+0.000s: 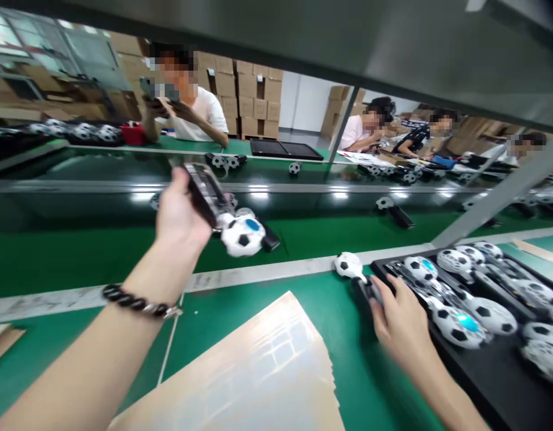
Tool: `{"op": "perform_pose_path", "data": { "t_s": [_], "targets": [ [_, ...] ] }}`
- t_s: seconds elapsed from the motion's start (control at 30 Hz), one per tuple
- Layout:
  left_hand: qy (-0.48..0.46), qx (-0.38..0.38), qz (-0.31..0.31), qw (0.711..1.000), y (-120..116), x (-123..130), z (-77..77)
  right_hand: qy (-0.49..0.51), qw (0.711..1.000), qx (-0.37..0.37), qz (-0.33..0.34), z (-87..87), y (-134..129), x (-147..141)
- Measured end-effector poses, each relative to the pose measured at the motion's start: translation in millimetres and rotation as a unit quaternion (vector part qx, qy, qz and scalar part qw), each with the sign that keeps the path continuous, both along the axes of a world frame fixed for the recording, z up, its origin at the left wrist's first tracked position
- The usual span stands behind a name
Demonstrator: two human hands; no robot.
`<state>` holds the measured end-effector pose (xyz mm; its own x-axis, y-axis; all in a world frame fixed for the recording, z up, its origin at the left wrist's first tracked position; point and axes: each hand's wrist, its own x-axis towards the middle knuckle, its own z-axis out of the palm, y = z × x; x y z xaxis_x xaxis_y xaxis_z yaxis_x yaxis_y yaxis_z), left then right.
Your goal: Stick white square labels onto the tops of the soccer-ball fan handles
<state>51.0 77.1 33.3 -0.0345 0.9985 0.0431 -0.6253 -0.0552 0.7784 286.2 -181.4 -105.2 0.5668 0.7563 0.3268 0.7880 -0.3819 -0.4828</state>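
My left hand reaches over the green conveyor belt and grips the dark handle of a handheld fan with a black-and-white soccer-ball head and a blue oval patch. Part of another similar fan shows behind its head. My right hand is closed around the dark handle of a second soccer-ball fan, low over the green bench at the tray's left edge. The black tray beside my right hand holds several similar fans, some with blue patches and some showing a white mesh. My left fingers are partly hidden behind the handle.
A stack of pale sheets lies on the green bench before me. More fans rest on the belt, including one fan at the right. A slanted metal post and an overhead shelf frame the space. Several people sit across the belt.
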Motion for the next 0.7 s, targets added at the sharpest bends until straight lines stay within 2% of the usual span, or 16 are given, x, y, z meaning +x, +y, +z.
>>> {"op": "perform_pose_path", "data": {
  "t_s": [0.07,0.13,0.23,0.3,0.4,0.5,0.6,0.7],
  "targets": [
    [-0.076,-0.055,0.082,0.992,-9,-43,17.1,-0.034,0.996,-0.014,0.085,17.3,41,-25],
    [-0.060,-0.074,0.139,0.986,-18,-78,26.6,-0.058,0.984,-0.042,0.162,30.0,96,-53],
    [-0.023,-0.042,0.163,0.986,-31,-115,27.0,-0.073,0.976,-0.094,0.182,34.3,176,-79],
    [0.010,0.022,0.192,0.981,-41,-131,22.3,-0.071,0.974,-0.130,0.170,29.5,211,-80],
    [0.041,0.120,0.226,0.966,-56,-145,16.9,-0.070,0.979,-0.147,0.124,20.7,232,-74],
    [0.070,0.210,0.212,0.952,-65,-152,17.0,-0.069,0.986,-0.124,0.086,17.2,239,-83],
    [0.132,0.292,0.182,0.930,-68,-156,16.5,-0.044,0.988,-0.094,0.117,17.0,259,-114],
    [0.182,0.335,0.165,0.910,-68,-159,11.7,0.027,0.984,-0.086,0.156,19.1,286,-145]
  ]
}}
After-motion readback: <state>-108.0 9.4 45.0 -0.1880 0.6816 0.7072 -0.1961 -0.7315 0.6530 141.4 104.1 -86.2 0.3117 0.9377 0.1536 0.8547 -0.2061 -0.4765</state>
